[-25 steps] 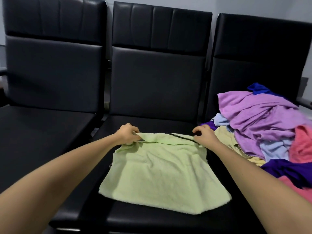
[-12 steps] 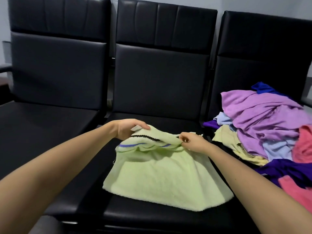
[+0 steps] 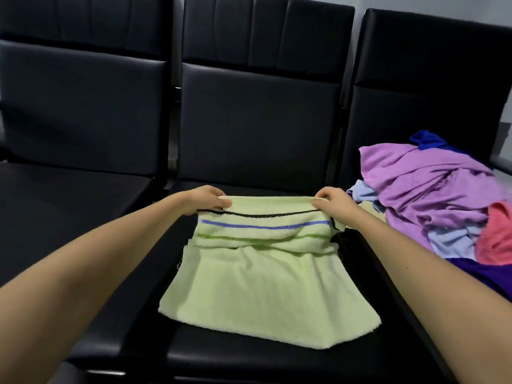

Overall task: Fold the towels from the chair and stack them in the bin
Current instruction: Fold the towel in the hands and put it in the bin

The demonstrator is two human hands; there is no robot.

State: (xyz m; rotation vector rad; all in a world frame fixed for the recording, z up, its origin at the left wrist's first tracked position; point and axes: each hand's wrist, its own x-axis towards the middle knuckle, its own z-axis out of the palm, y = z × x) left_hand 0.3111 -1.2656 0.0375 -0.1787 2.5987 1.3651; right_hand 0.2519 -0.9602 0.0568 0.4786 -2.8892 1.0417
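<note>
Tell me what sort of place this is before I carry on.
Probably a waiting room or office lobby: three matching black padded chairs stand side by side against a plain grey wall. The towel pile and the light green towel rest on their seats.

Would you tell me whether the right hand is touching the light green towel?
Touching. The head view shows the right hand pinching the light green towel at its lifted edge.

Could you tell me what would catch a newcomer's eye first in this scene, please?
First, the pale green towel lies on the middle chair, its striped far edge held up, pinched by the left hand and the right hand. Next comes the bright heap of unfolded towels on the chair to the right.
</note>
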